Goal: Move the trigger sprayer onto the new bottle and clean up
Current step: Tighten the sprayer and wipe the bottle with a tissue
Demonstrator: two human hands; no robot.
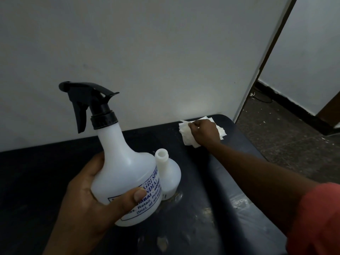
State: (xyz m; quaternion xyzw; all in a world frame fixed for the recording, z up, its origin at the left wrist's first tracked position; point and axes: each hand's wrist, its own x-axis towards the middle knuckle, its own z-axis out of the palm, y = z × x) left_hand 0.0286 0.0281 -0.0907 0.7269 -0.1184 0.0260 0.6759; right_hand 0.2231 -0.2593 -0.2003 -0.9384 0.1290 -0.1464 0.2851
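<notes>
My left hand [88, 197] grips a white plastic bottle [121, 173] with blue print, held tilted above the dark table [36, 172]. A black trigger sprayer [88, 103] sits screwed on its neck. Just behind it stands a second white bottle [170, 173] with an open, capless neck. At the table's far right corner my right hand [204, 130] pinches a stack of white paper tissues [189, 135] that lies on the surface.
The dark table has a raised rounded rim [237, 190] on the right and pale smears [176, 199] around the bottles. A white wall [165, 52] runs directly behind. To the right lies speckled floor [287, 137] and a doorway.
</notes>
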